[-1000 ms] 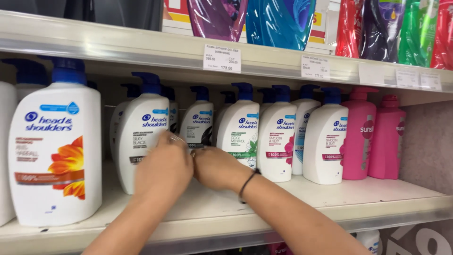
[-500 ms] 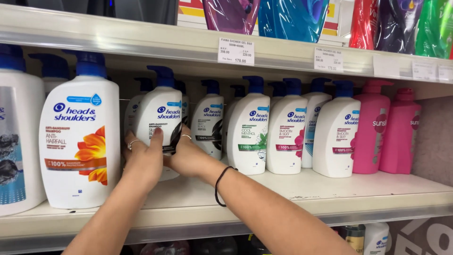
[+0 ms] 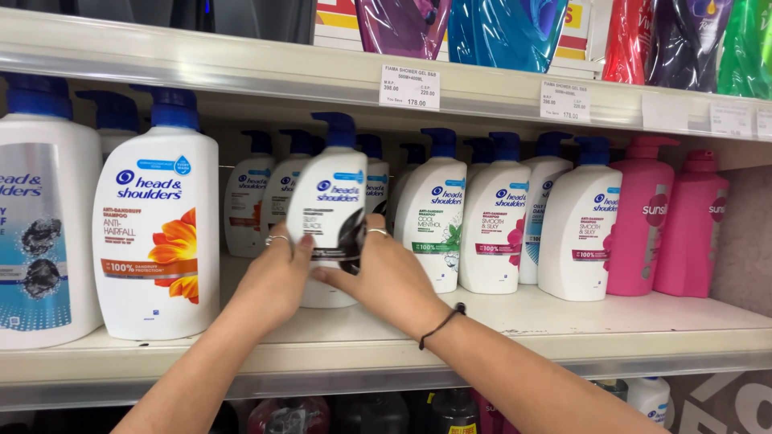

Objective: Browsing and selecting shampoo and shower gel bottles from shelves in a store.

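Note:
Both my hands are wrapped around the lower part of a white pump bottle [image 3: 331, 189] with a blue pump and a black patch on its label. It stands upright near the front of the shelf [image 3: 563, 321]. My left hand [image 3: 272, 281], with a ring, grips its left side. My right hand [image 3: 388, 277], with a ring and a black wrist band, grips its right side and front. Whether its base touches the shelf is hidden by my hands.
Two big white pump bottles [image 3: 157, 233] stand at the left. A row of similar white bottles [image 3: 498, 217] fills the middle, with more behind. Two pink bottles [image 3: 643, 217] stand at the right. Above is another shelf with price tags [image 3: 410, 87] and coloured pouches [image 3: 507, 32].
My hands went from reaching among the back bottles to gripping one white bottle, and have drawn it forward from the row. The view has shifted closer and to the left.

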